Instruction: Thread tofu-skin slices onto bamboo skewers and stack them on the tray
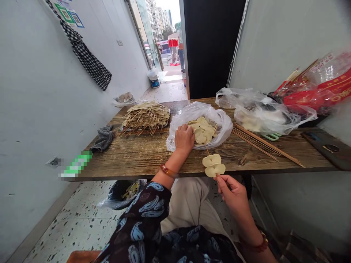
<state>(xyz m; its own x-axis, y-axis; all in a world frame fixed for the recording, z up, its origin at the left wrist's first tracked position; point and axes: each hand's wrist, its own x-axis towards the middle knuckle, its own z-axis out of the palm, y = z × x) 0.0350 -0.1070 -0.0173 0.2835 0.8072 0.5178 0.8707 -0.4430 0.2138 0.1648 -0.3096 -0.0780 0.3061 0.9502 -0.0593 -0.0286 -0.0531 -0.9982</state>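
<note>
My right hand [233, 191] pinches the lower end of a thin wooden skewer [207, 150]. Two flat, pale yellow round slices [215, 169] are threaded on it, just off the table's front edge. Its tip points away from me, towards an open clear plastic bag [225, 122]. Loose pale slices [204, 133] of the same kind lie in the bag. My left hand [184, 138] rests at the bag's left side with fingers curled down against the slices. Its fingertips are hidden, so what they grip cannot be made out.
On the wooden table [142, 157], a heap of loaded skewers [146, 117] stands at the left, near a grey cloth [103, 138]. Bare skewers [260, 142], another plastic bag [263, 113] and a phone [327, 149] lie to the right. A lined bin [115, 199] stands below.
</note>
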